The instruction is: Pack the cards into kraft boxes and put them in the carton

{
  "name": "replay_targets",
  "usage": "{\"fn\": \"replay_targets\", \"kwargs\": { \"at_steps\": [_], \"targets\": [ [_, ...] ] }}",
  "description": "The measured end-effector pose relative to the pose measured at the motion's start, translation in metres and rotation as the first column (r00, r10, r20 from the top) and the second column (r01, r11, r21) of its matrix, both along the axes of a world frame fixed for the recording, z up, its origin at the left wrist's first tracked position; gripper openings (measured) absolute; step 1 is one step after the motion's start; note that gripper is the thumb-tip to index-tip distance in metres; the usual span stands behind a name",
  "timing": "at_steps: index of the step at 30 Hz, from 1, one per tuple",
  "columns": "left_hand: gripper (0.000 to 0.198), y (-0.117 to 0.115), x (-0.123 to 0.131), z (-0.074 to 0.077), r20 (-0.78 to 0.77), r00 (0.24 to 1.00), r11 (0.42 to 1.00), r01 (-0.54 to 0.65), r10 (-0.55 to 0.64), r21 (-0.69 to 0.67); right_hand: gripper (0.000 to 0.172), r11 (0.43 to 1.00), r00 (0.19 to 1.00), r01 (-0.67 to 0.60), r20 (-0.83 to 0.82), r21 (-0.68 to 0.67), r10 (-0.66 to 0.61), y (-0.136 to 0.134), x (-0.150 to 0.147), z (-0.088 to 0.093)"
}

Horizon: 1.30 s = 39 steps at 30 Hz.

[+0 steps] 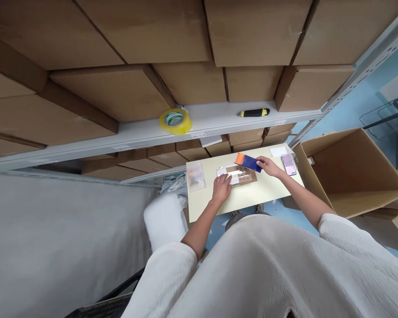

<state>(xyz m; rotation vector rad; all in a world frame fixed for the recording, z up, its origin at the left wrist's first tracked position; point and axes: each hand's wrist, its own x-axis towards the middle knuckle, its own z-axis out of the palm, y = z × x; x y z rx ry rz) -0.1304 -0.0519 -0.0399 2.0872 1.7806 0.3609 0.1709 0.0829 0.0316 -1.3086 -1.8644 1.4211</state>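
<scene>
My right hand (268, 167) grips one end of a flat dark blue and orange packet (251, 163), whose exact kind I cannot make out. The packet is held above the far edge of a small brown cardboard parcel (248, 176) with a white label and shiny clear tape on it. On the parcel's left end rests my left hand (222, 186), its fingers lying out over the white label. Both hands are over a pale yellow tabletop (245, 198).
A phone (288, 164) and a white paper (277, 151) lie at the table's right; a clear plastic bag (195, 176) lies left. The shelf holds yellow tape (175, 121), a utility knife (254, 113) and several cartons (192, 84). An open carton (318, 172) stands right.
</scene>
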Motion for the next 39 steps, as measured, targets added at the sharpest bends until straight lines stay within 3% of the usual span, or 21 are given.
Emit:
{"fn": "replay_targets", "kwargs": {
  "at_steps": [6, 13, 16, 20, 23, 26, 30, 34, 37, 39],
  "targets": [
    [0.051, -0.004, 0.0, -0.003, 0.03, 0.999, 1.0, -0.014, 0.013, 0.017, 0.034, 0.988, 0.998, -0.032, -0.051, -0.153, 0.024, -0.003, -0.045, -0.016],
    [0.053, -0.007, -0.003, -0.006, 0.067, 0.998, 1.0, -0.017, 0.016, 0.02, 0.018, 0.995, 0.998, 0.055, 0.036, -0.083, -0.052, -0.005, -0.051, -0.033],
    [0.052, -0.007, -0.003, -0.008, 0.07, 0.997, 1.0, -0.018, 0.017, 0.024, 0.019, 0.999, 0.999, 0.035, 0.029, -0.039, -0.034, -0.006, -0.05, -0.031],
    [0.051, -0.006, -0.004, -0.008, 0.063, 0.998, 1.0, -0.018, 0.016, 0.022, 0.019, 0.996, 0.994, -0.084, 0.073, -0.003, 0.084, -0.011, -0.048, -0.019],
    [0.051, -0.006, -0.004, -0.008, 0.056, 0.998, 1.0, -0.014, 0.013, 0.016, 0.038, 0.99, 0.979, -0.142, 0.148, 0.0, 0.14, -0.015, -0.045, -0.008],
    [0.051, -0.006, -0.004, -0.006, 0.048, 0.999, 1.0, -0.01, 0.009, 0.008, 0.05, 0.977, 0.953, -0.192, 0.256, 0.092, 0.163, -0.015, -0.04, -0.003],
    [0.051, -0.004, -0.004, -0.004, 0.033, 0.999, 1.0, -0.009, 0.009, 0.003, 0.046, 0.944, 0.908, -0.269, 0.379, 0.191, 0.181, -0.013, -0.031, -0.003],
    [0.049, 0.0, -0.006, -0.001, 0.067, 0.998, 1.0, -0.004, 0.005, -0.016, 0.045, 0.953, 0.902, -0.261, 0.391, 0.153, 0.184, -0.011, -0.022, -0.005],
    [0.041, 0.009, -0.007, 0.005, 0.195, 0.977, 0.996, -0.082, 0.088, -0.039, 0.047, 0.958, 0.917, -0.261, 0.34, 0.119, 0.207, -0.009, -0.017, -0.007],
    [0.035, 0.019, -0.007, 0.011, 0.344, 0.911, 0.974, -0.223, 0.226, -0.049, 0.049, 0.957, 0.923, -0.27, 0.312, 0.103, 0.227, -0.007, -0.014, -0.008]
  ]
}}
